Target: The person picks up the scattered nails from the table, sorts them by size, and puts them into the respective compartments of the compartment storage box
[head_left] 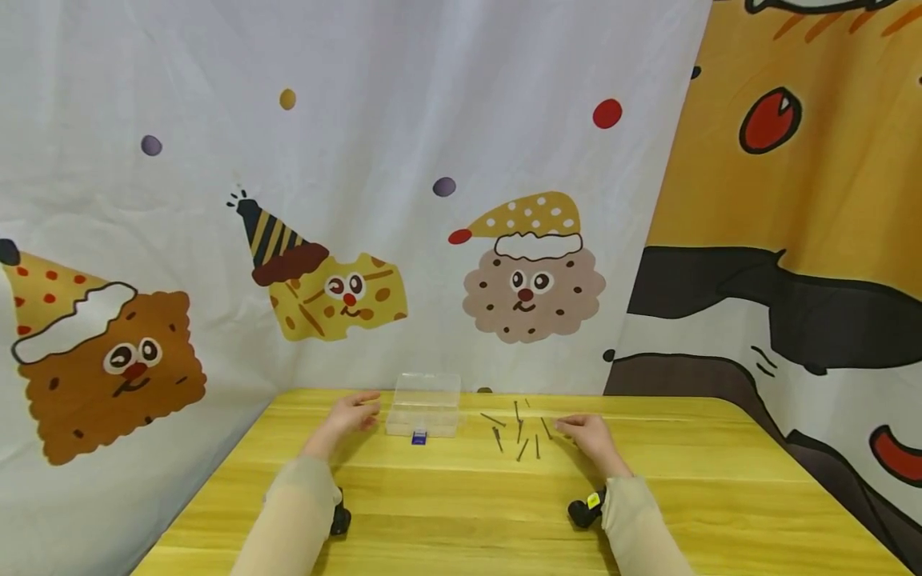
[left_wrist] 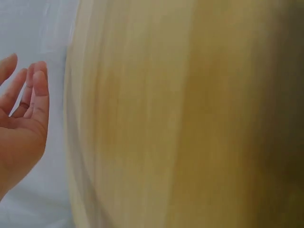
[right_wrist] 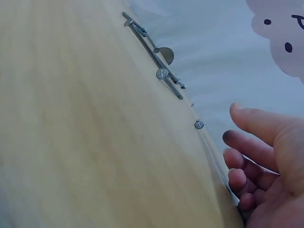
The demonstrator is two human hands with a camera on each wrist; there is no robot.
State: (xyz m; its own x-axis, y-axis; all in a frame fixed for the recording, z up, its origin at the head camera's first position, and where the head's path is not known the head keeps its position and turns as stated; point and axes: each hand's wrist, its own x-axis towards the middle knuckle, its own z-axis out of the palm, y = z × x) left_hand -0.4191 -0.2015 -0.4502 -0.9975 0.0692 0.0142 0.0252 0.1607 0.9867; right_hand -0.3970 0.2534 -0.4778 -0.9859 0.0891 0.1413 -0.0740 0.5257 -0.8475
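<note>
Right fingers (head_left: 571, 421) just beside a nail (head_left: 547, 429)

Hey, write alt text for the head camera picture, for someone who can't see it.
Two bare hands over a yellow wooden table: the left hand beside an open clear box with a blue latch, the right hand beside scattered nails. Behind hangs a white backdrop printed with cartoon snacks.

On the tabletop (head_left: 461, 500), the box (head_left: 439, 430) sits just right of the left hand (head_left: 351, 414); the nails (head_left: 519, 433) lie between box and right hand (head_left: 587, 436). Behind both hands hangs the curtain (head_left: 374, 160).
</note>
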